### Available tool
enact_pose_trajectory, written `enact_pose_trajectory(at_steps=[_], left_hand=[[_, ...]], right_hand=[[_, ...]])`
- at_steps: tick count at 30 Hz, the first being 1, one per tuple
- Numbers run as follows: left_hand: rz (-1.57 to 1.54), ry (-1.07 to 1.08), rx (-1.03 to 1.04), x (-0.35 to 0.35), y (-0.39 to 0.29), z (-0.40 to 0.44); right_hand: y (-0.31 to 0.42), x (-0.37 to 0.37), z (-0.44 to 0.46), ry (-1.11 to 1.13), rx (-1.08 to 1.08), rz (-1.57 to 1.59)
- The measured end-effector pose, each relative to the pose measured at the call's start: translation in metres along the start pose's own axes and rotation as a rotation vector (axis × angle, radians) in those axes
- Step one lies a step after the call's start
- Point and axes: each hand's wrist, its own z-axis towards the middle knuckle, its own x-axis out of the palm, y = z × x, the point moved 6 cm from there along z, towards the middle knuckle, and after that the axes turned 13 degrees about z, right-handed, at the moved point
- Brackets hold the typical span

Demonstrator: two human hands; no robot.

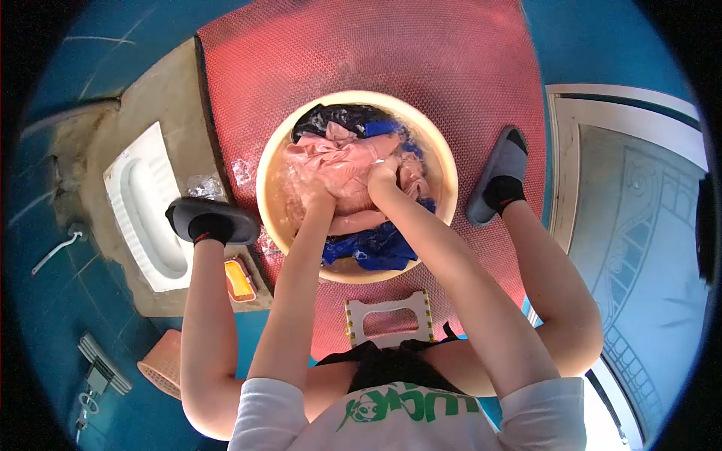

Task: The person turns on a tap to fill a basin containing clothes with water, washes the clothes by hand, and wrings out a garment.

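A round yellow basin holds soapy water and wet clothes. Across its middle spreads a pink garment. My left hand is down in the basin at the pink garment's left side, its fingers hidden by water and cloth. Bunched fabric lies around my right hand, whose fingers look closed on the pink garment. A small white spot shows by those fingers, too small to name. Dark blue cloth lies at the near side of the basin, and black cloth at the far side.
Red textured matting covers the floor. A white squat toilet is set into the raised ledge at left, with an orange-yellow tray nearby. My slippered feet flank the basin. A white step stool stands close to me; a framed door is at right.
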Motion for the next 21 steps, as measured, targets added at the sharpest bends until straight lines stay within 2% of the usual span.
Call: enact_pose_trajectory(at_steps=[2,3,5,6,8,9,10,11,12,14,15,18,20,21], left_hand=[[0.304,0.155,0.155,-0.005,-0.01,-0.008],[0.456,0.226,0.23,-0.007,-0.014,-0.011],[0.765,0.373,0.37,-0.005,-0.013,-0.022],[0.762,0.365,0.367,0.005,-0.005,-0.022],[0.665,0.228,0.451,0.014,0.006,-0.013],[0.66,0.197,0.451,0.009,0.011,-0.014],[0.685,0.015,0.527,-0.008,0.01,-0.025],[0.71,-0.166,0.6,-0.023,0.01,-0.038],[0.709,-0.193,0.599,-0.036,0.016,-0.044],[0.425,-0.059,0.648,-0.063,0.028,-0.059],[0.63,0.052,0.655,-0.069,0.03,-0.064],[0.51,-0.018,0.65,-0.106,0.037,-0.083],[0.512,-0.045,0.628,-0.134,0.044,-0.093],[0.471,-0.072,0.682,-0.145,0.048,-0.091]], right_hand=[[-0.021,-0.045,-0.057,0.003,0.154,0.126],[-0.023,-0.031,-0.045,-0.014,0.159,0.123],[-0.042,-0.019,-0.033,-0.427,0.354,0.477],[-0.049,-0.026,-0.053,-0.435,0.353,0.476],[-0.053,-0.053,-0.1,-0.453,0.081,0.391],[-0.058,-0.049,-0.103,-0.67,0.036,0.342],[-0.066,-0.048,-0.114,-0.699,0.043,0.336],[-0.07,-0.043,-0.123,-0.642,0.011,0.349],[-0.074,-0.04,-0.132,-0.582,-0.022,0.362],[-0.084,-0.051,-0.16,-0.554,-0.04,0.486],[-0.085,-0.058,-0.176,-0.533,-0.086,0.499],[-0.084,-0.086,-0.219,-0.519,-0.116,0.483],[-0.084,-0.106,-0.248,-0.424,-0.102,0.449],[-0.088,-0.116,-0.257,-0.404,-0.064,0.473]])
